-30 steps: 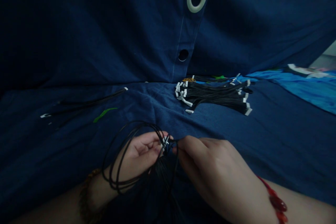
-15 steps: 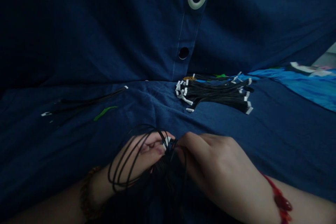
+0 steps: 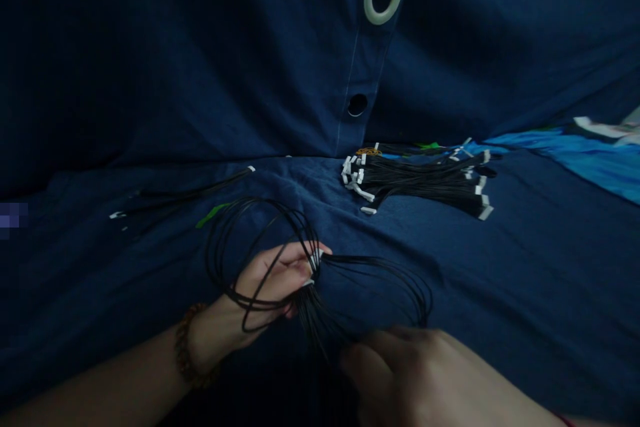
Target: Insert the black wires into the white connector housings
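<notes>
My left hand point(image 3: 277, 273) is closed on a white connector point(image 3: 316, 257), pinched between thumb and fingers. From it a bundle of thin black wires point(image 3: 213, 253) loops out over the hand and wrist. More strands hang below the fingers, and others arc out to the right. My right hand point(image 3: 405, 373), blurred by motion, is lower and to the right with its fingers curled. The arcing black wires point(image 3: 420, 293) run down to it and seem gripped there; its fingertips are hidden.
Dark blue cloth point(image 3: 525, 267) covers the surface and hangs behind. A pile of black cables with white connectors point(image 3: 420, 177) lies at the back right, near orange rubber bands point(image 3: 369, 152). Loose cables point(image 3: 195, 193) and a green strip point(image 3: 213, 215) lie left.
My right hand has moved away from the left, down and to the right, drawing wires into a wide arc. The wire loops over my left hand stand higher and wider.
</notes>
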